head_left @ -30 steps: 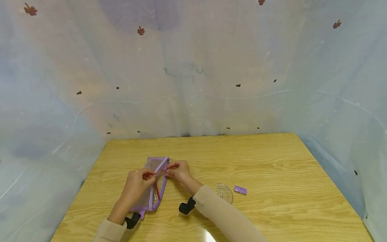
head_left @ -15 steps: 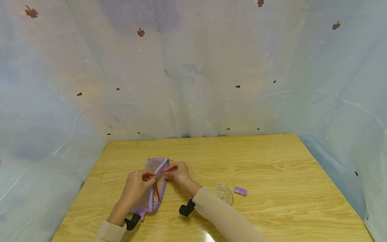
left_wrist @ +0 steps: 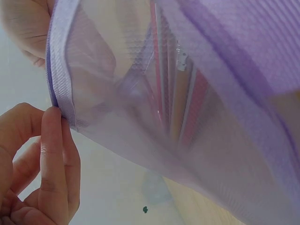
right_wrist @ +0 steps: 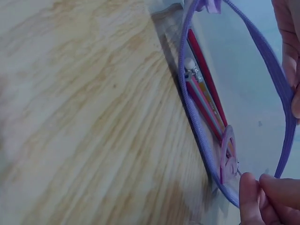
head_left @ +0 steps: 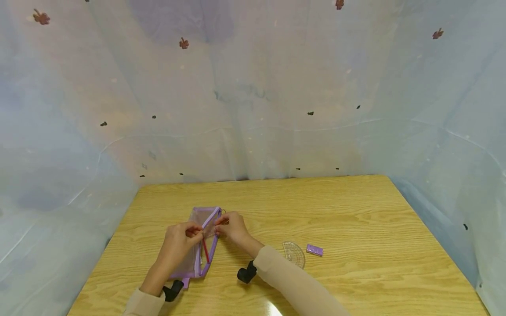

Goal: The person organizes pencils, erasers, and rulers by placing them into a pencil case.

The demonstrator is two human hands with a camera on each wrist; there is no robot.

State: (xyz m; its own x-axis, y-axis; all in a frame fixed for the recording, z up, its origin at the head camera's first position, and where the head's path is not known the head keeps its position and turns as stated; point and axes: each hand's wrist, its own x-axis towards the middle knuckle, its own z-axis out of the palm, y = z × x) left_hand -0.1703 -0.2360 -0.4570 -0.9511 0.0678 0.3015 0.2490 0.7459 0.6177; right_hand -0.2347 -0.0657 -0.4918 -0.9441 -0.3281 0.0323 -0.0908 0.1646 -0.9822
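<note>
A purple-edged mesh pencil case (head_left: pixel 197 276) lies at the left of the table, its zip opening spread apart. My left hand (head_left: pixel 176 241) pinches one zipper edge; the left wrist view shows those fingertips on the zipper tape (left_wrist: pixel 63 79). At the far end of the opening my right hand (head_left: pixel 236 229) has thumb and finger pressed together at the other zipper edge. Inside the case, the right wrist view shows a red pencil (right_wrist: pixel 206 75), a pencil with a white eraser end (right_wrist: pixel 190 63), a striped pink pencil (right_wrist: pixel 205 107) and a pinkish looped piece (right_wrist: pixel 228 154).
Right of the right forearm, a clear protractor (head_left: pixel 294 254) and a purple eraser (head_left: pixel 314 250) lie on the wooden table (head_left: pixel 356 219). A purple tab (head_left: pixel 186 282) sticks out at the case's near end. A pale cloth backdrop (head_left: pixel 253 87) hangs around the table.
The right hand has shifted very slightly at the case's far edge, its fingers a little more bent. The left hand holds its place on the other edge.
</note>
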